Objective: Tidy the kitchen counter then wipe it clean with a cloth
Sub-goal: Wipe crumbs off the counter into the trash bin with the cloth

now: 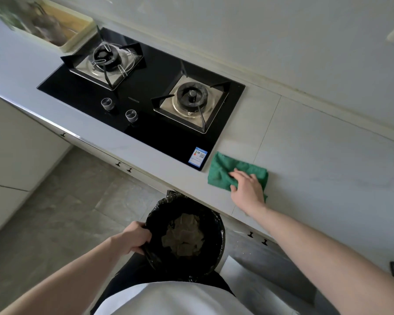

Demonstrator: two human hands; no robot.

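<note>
Right hand (245, 186), fingers flat, presses cloth (223, 171) on desk (316, 160), lower right. Left hand (134, 237) grips bin (216, 253) rim, bottom centre. Tidying apparently done; wiping underway.

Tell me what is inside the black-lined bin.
Crumpled grey-brown waste lies in the black-lined bin, whose rim the left hand grips. Whatever sits beneath that waste is hidden.

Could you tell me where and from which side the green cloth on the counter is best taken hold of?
Probably from above, at the bunched middle of the green cloth, where the right hand rests on it. It lies flat on the counter, so its folds give fingers more to pinch than its thin edges.
</note>
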